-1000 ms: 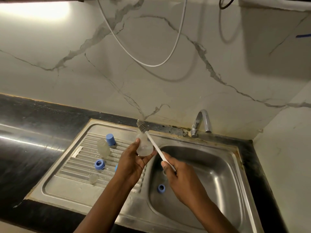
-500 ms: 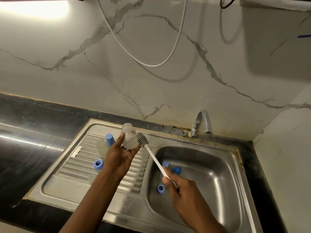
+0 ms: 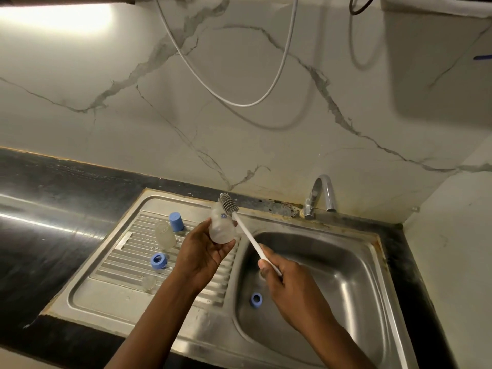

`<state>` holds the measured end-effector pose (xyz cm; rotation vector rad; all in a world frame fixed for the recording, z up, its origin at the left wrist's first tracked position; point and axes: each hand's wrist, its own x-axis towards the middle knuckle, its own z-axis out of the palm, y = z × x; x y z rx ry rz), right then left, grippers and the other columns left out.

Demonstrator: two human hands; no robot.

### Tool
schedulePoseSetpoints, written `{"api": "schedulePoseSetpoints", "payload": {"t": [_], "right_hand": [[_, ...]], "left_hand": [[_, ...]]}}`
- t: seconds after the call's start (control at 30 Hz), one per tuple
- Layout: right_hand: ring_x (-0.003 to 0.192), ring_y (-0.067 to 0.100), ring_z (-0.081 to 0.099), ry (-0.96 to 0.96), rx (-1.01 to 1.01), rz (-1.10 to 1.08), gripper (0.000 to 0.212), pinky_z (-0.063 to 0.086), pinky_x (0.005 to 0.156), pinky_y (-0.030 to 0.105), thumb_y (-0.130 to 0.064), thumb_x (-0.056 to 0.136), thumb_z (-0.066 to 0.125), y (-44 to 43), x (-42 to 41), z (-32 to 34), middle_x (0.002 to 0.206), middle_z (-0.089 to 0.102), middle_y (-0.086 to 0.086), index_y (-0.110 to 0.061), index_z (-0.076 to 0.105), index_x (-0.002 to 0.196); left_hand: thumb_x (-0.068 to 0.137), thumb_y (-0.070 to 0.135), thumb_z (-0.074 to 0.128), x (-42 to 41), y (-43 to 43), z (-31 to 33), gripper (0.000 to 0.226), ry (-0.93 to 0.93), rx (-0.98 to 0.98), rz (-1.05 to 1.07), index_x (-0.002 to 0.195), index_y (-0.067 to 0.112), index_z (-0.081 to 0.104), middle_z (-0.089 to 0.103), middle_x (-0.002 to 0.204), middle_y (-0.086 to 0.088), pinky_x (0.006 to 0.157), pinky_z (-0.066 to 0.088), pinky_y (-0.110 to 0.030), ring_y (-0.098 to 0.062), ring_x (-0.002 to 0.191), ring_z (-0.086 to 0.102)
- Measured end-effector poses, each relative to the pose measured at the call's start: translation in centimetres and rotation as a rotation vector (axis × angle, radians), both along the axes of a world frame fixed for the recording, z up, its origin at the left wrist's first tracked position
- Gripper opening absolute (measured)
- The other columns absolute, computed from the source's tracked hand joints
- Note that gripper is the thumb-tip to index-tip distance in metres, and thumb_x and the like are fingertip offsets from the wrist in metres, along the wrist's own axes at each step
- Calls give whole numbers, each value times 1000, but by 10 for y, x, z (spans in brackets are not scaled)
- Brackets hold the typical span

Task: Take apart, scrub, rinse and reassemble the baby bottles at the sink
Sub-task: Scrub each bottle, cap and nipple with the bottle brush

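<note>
My left hand [image 3: 205, 251] holds a clear baby bottle [image 3: 221, 225] above the seam between drainboard and basin. My right hand [image 3: 290, 283] grips the white handle of a bottle brush [image 3: 247, 235]; its grey bristle head lies against the bottle's upper side, near its neck. A second clear bottle [image 3: 165, 234] lies on the ribbed drainboard [image 3: 127, 262], with a blue cap [image 3: 176, 221] behind it, a blue ring [image 3: 158, 260] in front of it and a small clear teat [image 3: 149, 283] nearer me. Another blue ring [image 3: 256, 299] sits in the sink basin [image 3: 346, 283].
A chrome tap [image 3: 320, 195] stands behind the basin at the marble wall. A white hose [image 3: 247, 103] loops down the wall above. Black countertop [image 3: 48, 209] runs to the left of the steel sink unit, and a wall closes in on the right.
The brush head slid from beside the bottle up along its side toward the neck. My left hand shifted right with the bottle, and my right hand rose, covering the blue parts in the basin.
</note>
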<state>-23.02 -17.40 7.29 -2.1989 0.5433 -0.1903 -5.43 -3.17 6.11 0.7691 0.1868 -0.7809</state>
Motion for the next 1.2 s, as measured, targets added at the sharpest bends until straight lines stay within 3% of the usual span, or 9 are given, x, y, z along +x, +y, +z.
{"api": "schedulePoseSetpoints", "payload": {"t": [0.2,0.3,0.37,0.47,0.53,0.67,0.77,1.0,1.2], "right_hand": [[90,-3,67,-28,4,17,45,57,72,19,-51,108,47,1,-5,3,97,73,-9,-49,47,153],[86,-3,67,-13,43,15,43,53,71,15,-52,108,47,5,-12,3,94,71,-13,-50,50,151],[78,-10,64,-6,78,25,45,49,68,10,-52,107,47,10,-20,3,75,66,-20,-47,52,152],[67,-13,60,11,88,41,44,45,63,8,-48,108,48,13,-29,2,66,59,-37,-44,53,151],[66,-13,59,17,84,41,43,44,61,7,-46,108,49,12,-32,3,64,57,-39,-45,53,151],[72,-8,62,1,26,11,42,48,64,11,-51,108,48,8,-27,5,71,65,-24,-48,54,149],[86,-2,68,-3,8,-8,43,54,72,15,-54,108,45,1,-17,5,94,74,-8,-48,54,150],[81,-16,64,-10,-22,7,46,47,61,8,-49,108,48,-9,2,10,85,68,-16,-43,49,154],[85,-8,66,-20,-49,45,47,51,62,12,-50,108,48,-9,-2,7,90,73,-9,-44,48,155]], "left_hand": [[83,23,78,3,-5,6,47,-14,63,57,126,8,65,79,107,-20,88,63,-44,-31,94,79],[90,17,74,9,-3,8,39,24,37,113,125,5,64,72,123,-25,89,64,-48,-36,105,76],[94,17,71,13,-1,8,40,41,8,115,131,5,62,67,132,-26,91,62,-50,-39,113,71],[99,21,67,16,2,6,45,47,-31,117,141,9,57,64,138,-26,92,60,-52,-41,122,67],[102,23,64,14,2,6,43,68,-59,100,142,10,56,64,139,-26,93,59,-53,-41,122,68],[96,24,65,0,-5,7,45,84,-118,41,137,6,58,66,135,-30,85,65,-51,-43,111,74],[98,24,65,-9,-11,6,43,100,-155,20,135,3,59,68,131,-31,79,66,-50,-43,112,74],[97,29,68,-20,-15,-2,53,64,-44,-39,141,2,56,69,131,-29,91,63,-50,-42,115,73],[89,27,73,-15,-10,2,52,32,10,-19,135,6,61,72,127,-27,94,61,-48,-40,110,75]]}}
